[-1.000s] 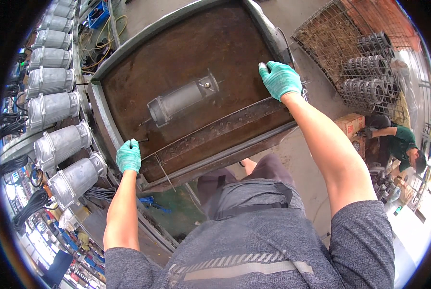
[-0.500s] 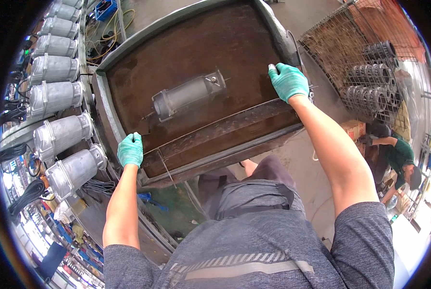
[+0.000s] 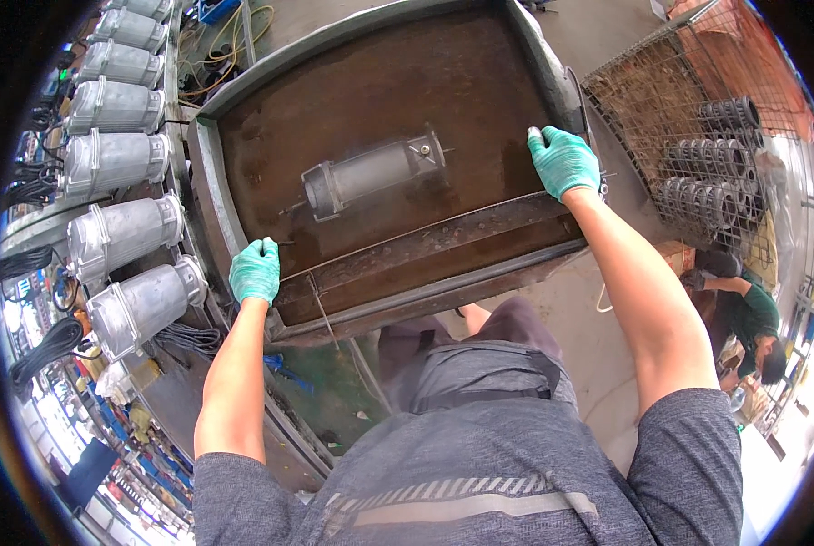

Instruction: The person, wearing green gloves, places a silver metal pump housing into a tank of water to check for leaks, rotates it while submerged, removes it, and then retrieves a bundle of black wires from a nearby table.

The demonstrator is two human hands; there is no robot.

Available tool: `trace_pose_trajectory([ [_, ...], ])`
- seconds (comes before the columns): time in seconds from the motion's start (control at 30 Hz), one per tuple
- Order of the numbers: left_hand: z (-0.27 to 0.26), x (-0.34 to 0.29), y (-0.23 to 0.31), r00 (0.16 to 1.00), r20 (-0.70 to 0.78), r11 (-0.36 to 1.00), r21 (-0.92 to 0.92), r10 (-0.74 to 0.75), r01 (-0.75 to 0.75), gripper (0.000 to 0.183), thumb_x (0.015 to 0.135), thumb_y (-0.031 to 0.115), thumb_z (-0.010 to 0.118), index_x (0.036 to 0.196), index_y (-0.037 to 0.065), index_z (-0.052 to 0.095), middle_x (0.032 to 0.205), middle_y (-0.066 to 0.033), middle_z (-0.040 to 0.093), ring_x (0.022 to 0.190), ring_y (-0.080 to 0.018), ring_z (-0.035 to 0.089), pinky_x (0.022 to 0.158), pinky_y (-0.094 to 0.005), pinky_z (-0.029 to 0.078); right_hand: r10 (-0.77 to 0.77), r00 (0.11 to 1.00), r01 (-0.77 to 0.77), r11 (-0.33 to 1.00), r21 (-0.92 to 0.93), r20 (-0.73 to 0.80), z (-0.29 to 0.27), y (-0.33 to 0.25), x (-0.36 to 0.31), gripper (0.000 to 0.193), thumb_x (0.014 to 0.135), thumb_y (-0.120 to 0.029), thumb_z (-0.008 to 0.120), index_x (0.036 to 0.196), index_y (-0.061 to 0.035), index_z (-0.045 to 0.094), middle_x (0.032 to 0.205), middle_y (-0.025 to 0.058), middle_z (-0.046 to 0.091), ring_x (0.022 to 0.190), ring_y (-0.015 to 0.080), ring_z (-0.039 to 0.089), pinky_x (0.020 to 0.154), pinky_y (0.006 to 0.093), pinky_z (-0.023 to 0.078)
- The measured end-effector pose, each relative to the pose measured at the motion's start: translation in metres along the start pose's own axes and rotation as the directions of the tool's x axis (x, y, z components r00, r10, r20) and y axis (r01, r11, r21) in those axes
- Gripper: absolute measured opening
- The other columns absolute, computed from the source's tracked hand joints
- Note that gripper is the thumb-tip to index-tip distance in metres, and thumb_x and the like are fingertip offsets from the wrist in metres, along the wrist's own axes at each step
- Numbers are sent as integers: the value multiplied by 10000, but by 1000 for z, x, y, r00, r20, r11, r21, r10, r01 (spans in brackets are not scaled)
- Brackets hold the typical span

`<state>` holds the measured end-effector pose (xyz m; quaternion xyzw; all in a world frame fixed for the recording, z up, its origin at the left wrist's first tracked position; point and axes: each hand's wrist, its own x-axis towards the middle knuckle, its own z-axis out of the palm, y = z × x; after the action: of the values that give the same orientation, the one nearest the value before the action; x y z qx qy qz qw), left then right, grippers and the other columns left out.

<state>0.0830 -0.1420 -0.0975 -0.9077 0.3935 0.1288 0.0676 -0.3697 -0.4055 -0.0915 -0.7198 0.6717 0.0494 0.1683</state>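
A grey cylindrical metal motor lies on its side in brown liquid inside a wide grey-rimmed tank. Both hands wear green gloves. At the tank's near left corner, my left hand is closed; a thin dark rod end shows beside its fingertips. My right hand curls closed at the tank's right side, close to the end of a dark crossbar. What lies inside either fist is hidden. Neither hand touches the motor, which sits between them and farther off.
Several similar silver motors with coiled black cables line a bench on the left. A wire mesh cage holding dark ribbed cylindrical parts stands at the right. Below it, a co-worker in a green shirt bends down. Yellow hose lies behind the tank.
The whole view has shifted a little, so the tank and motor appear slightly farther right. Both hands keep their closed shape at the same sides of the tank.
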Motion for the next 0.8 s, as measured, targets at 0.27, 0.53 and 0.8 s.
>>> trace_pose_trajectory([
  [0.27,2,1,-2,999,-27,1000,-10,22,-22,422,1013,471,528,951,105,727,969,-207,723,920,-446,682,812,-546,528,-3,1000,3,1000,9,4,0,0,1,485,1051,-512,442,1005,-125,730,1064,182,742,1012,401,702,903,501,555],
  [0.53,1,0,-2,999,-27,999,16,29,-29,417,1014,470,530,934,109,723,969,-210,723,926,-447,682,818,-548,528,-29,999,31,999,34,-38,7,5,3,467,1032,-526,490,984,-121,716,1031,201,728,982,447,676,861,529,543],
  [0.8,1,1,-1,1000,-15,1000,5,22,-22,422,1011,474,538,967,105,739,997,-209,725,944,-443,684,830,-537,534,-20,1000,20,1000,8,-4,3,3,2,482,1047,-516,446,1008,-124,722,1057,192,737,1003,416,697,902,512,552],
])
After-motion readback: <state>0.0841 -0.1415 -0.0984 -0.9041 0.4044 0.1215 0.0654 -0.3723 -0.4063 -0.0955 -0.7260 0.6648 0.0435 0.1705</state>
